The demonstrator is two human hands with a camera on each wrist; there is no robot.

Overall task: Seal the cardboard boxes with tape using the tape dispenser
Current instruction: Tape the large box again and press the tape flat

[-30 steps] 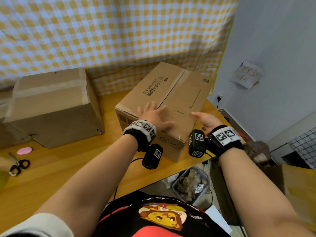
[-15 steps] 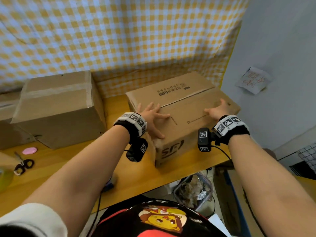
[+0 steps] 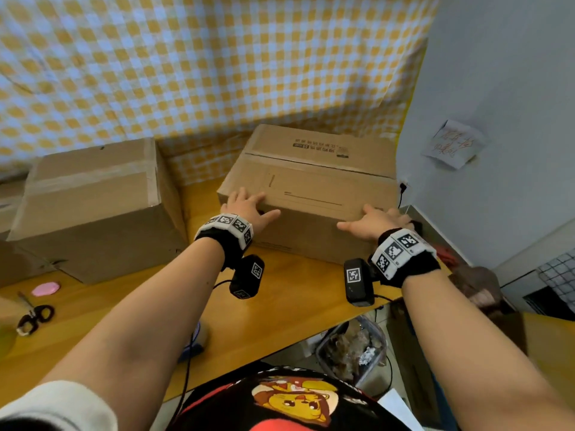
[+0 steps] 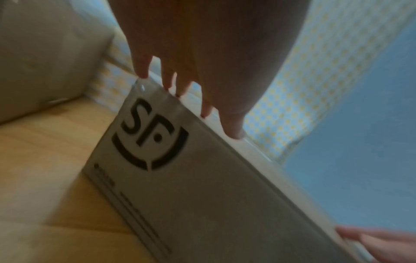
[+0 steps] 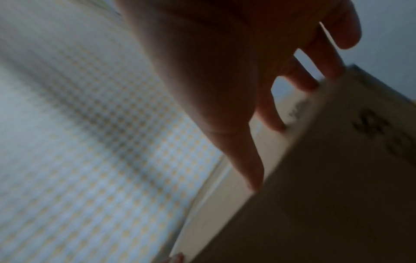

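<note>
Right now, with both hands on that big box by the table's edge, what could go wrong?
The box sits near the table's right front corner; a further push that way might tip it off. The left hand and right hand only press its top edge with straight fingers, so it could slide unexpectedly. The top seam looks untaped, so the flaps may spring up. No tape dispenser is in view.

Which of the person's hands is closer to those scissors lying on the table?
Left. The left hand rests on the box's near-left edge, on the scissors' side; the right hand is at its near-right edge, farther away.
</note>
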